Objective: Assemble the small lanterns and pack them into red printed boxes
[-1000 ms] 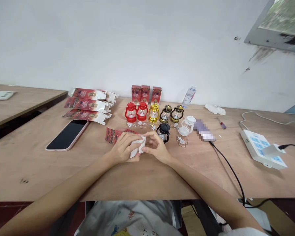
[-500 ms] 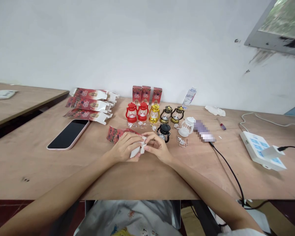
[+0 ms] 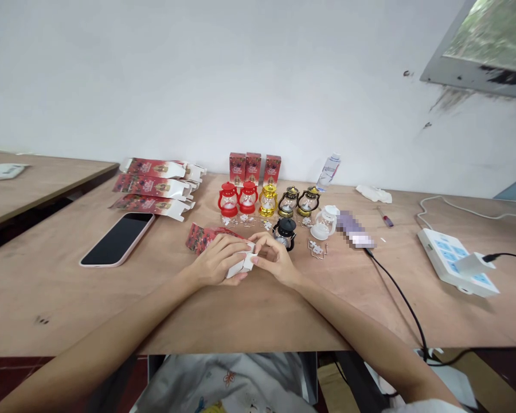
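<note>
A red printed carton (image 3: 198, 236) with white end flaps lies across my hands, its white end turned towards me. Around its body my left hand (image 3: 218, 261) is closed, partly hiding it. My right hand (image 3: 275, 259) pinches the white flaps between thumb and fingers. Just beyond my right hand stands a black mini lantern (image 3: 285, 232). Behind it a row holds red lanterns (image 3: 229, 201), a gold lantern (image 3: 268, 201) and bronze lanterns (image 3: 288, 202). A white lantern (image 3: 324, 223) leans to their right. Small wire pieces (image 3: 316, 249) lie in front of the lanterns.
Flattened red cartons (image 3: 152, 186) are stacked at left, near a phone (image 3: 117, 240). Three closed red boxes (image 3: 253, 168) stand by the wall. To the right are a bottle (image 3: 328, 171), tissue (image 3: 374, 194), screwdriver (image 3: 385, 218), blurred purple item (image 3: 353, 228) with a cable, and power strip (image 3: 447, 258).
The white flaps at the carton's near end now sit closer together under my right fingers. My hands stay in nearly the same place; the view has shifted slightly.
</note>
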The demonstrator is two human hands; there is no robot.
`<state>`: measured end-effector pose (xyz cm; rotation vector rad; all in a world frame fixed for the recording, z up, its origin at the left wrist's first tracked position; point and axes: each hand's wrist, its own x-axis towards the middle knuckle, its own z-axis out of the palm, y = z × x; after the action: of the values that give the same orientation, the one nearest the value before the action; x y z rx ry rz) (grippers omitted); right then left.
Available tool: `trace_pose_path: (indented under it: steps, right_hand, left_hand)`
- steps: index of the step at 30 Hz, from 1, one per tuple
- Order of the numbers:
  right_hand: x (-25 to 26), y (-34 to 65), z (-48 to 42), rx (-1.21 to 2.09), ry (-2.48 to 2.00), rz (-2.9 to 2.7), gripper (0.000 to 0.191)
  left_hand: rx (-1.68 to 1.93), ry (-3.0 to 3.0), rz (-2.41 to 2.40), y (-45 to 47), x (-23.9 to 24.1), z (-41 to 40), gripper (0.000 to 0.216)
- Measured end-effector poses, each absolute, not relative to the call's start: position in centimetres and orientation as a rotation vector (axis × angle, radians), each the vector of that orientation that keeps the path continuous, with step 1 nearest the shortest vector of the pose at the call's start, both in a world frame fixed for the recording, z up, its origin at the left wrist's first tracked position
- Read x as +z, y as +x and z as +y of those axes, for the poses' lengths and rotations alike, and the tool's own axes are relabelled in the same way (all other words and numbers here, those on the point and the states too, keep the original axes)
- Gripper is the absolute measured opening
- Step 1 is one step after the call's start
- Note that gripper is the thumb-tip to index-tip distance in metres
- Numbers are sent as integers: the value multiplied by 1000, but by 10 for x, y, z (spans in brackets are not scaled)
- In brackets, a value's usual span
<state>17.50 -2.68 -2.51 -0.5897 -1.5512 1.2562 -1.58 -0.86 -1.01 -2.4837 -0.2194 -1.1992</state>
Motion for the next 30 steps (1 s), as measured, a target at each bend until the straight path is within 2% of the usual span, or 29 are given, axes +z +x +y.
trace_pose_path:
  steps: [12,17,25,27,30]
  right_hand:
    - [-25,173,-25,1177,-603,-1578,29]
    - [-25,174,-24,1179,-643,-1593,33]
    - [-25,177,-23,1151,-676,-1698,33]
    - [-28,175,-23,1200,-694,-1593,37]
    - [-31,173,-24,1300,-711,-1473,57]
  left_hand:
    - [-1150,-2484,-182,-17,-9,-8,30]
    - [-1125,-2465,-186,-16,-9,-8,28]
    - [-1044,-2487,-199,-17,-13,-8,33]
    - [-1082,-2492,-191,-17,-13,-8,32]
    - [-1181,-2466,-145,-15,-12,-11,28]
